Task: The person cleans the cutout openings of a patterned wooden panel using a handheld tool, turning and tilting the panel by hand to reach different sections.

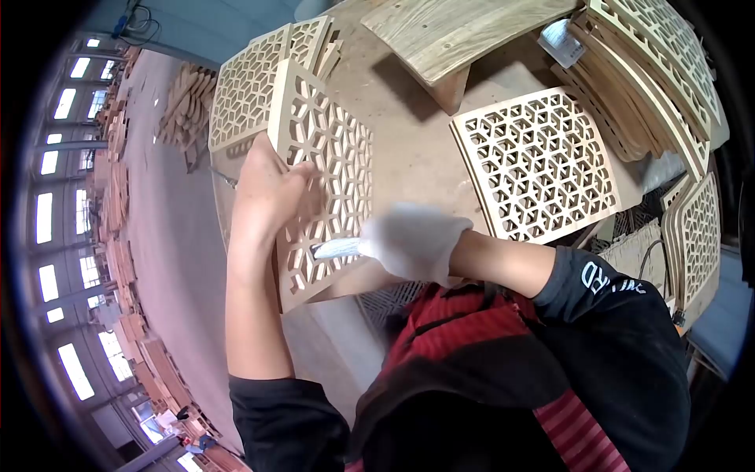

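Observation:
My bare left hand grips the left edge of a pale wooden lattice panel, which stands tilted on the table. Its fingers curl around the frame onto the cut-out face. A white glove covers my right hand, which is blurred. Out of it sticks a narrow, pale grey flat tool, its exact kind unclear. The tool's tip is at an opening low in the panel's lattice. To the right, another lattice panel lies flat on the table, apparently on top of one more.
More lattice panels lean behind my left hand. A wooden board on a support stands at the back of the table. Stacked curved panels rise at the right, with further panels below. Wood pieces are piled on the floor.

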`<state>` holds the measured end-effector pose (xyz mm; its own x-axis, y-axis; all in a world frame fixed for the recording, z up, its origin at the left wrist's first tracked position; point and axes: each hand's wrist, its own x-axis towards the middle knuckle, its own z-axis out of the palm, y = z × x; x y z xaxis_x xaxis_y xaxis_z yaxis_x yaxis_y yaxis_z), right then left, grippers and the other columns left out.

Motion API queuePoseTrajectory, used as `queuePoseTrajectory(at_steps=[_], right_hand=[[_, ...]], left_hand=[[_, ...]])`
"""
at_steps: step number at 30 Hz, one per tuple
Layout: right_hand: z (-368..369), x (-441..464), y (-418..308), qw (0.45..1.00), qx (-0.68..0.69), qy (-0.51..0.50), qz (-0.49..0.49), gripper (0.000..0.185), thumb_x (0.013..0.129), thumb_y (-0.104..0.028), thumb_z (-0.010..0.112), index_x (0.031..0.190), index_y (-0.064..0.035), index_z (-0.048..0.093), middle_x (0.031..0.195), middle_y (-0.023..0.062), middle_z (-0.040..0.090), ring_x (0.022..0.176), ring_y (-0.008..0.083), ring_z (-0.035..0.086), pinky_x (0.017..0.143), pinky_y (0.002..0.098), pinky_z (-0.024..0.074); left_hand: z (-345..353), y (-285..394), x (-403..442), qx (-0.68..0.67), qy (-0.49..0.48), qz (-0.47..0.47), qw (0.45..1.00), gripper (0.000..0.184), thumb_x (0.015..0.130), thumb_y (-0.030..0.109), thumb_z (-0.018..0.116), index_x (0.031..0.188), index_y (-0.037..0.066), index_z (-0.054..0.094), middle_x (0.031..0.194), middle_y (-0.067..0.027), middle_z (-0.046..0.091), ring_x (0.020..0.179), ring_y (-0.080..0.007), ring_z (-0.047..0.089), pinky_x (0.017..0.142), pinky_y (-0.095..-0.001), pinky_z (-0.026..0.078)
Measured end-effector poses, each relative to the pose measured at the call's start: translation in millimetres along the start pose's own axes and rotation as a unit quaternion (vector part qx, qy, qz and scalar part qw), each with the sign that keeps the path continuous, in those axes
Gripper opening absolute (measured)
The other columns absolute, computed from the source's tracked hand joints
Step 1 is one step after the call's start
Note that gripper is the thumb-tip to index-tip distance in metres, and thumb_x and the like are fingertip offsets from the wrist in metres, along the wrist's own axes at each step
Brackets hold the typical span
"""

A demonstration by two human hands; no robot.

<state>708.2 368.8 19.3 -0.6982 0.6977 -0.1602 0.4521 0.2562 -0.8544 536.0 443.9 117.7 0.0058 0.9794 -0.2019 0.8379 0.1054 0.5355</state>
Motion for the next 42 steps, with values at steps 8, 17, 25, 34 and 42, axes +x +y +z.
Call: queuePoseTrajectory(at_steps=[8, 17, 25, 34, 42], right_hand=[[27, 36, -30, 0.973, -0.119, 0.088, -0.178, 0.018, 0.083, -0.014, 0.058, 0.091, -0.0012, 0.068, 0.077, 0.0183, 0.067, 0.070, 0.0355, 0.065, 0.069, 0.0416, 0.0532], [3, 13, -28, 0.997, -0.052, 0.022, -0.048, 0.021, 0.087, -0.012, 0.055, 0.093, 0.0028, 0.067, 0.084, 0.0232, 0.067, 0.074, 0.0363, 0.066, 0.068, 0.0437, 0.0520], [-12, -3, -24, 0.995, -0.085, -0.044, -0.008, 0.024, 0.093, -0.020, 0.054, 0.108, -0.0079, 0.068, 0.084, 0.0149, 0.069, 0.076, 0.0328, 0.068, 0.069, 0.0415, 0.0532], [17, -23, -1, 0.999, -0.003, -0.003, 0.046, 0.020, 0.094, -0.020, 0.054, 0.089, -0.0066, 0.067, 0.076, 0.0202, 0.066, 0.074, 0.0373, 0.066, 0.069, 0.0470, 0.0503], [28, 8, -1, 0.997, -0.005, -0.075, -0.006, 0.025, 0.095, -0.017, 0.047, 0.085, -0.0038, 0.066, 0.078, 0.0197, 0.065, 0.073, 0.0348, 0.065, 0.070, 0.0442, 0.0504]], left_hand=[[7, 18, -9, 0.041, 0.042, -0.025, 0.998, 0.033, 0.081, 0.003, 0.066, 0.111, -0.007, 0.056, 0.095, -0.0252, 0.069, 0.087, -0.0341, 0.068, 0.082, -0.0402, 0.051], [-2, 3, -2, 0.059, 0.049, -0.035, 0.996, 0.025, 0.085, 0.003, 0.067, 0.104, -0.007, 0.055, 0.073, -0.0108, 0.060, 0.066, -0.0182, 0.060, 0.060, -0.0317, 0.048], [0, -7, 3, 0.005, 0.041, 0.006, 0.999, 0.035, 0.082, 0.001, 0.065, 0.114, -0.007, 0.055, 0.097, -0.0216, 0.070, 0.087, -0.0247, 0.069, 0.081, -0.0368, 0.053], [-22, -27, 13, -0.041, -0.003, -0.007, 0.999, 0.033, 0.085, -0.006, 0.065, 0.116, -0.005, 0.054, 0.091, -0.0098, 0.069, 0.080, -0.0149, 0.065, 0.070, -0.0300, 0.053], [-17, -21, 11, -0.047, 0.002, -0.022, 0.999, 0.034, 0.081, 0.000, 0.065, 0.114, -0.006, 0.059, 0.098, -0.0160, 0.071, 0.087, -0.0205, 0.068, 0.081, -0.0326, 0.051]])
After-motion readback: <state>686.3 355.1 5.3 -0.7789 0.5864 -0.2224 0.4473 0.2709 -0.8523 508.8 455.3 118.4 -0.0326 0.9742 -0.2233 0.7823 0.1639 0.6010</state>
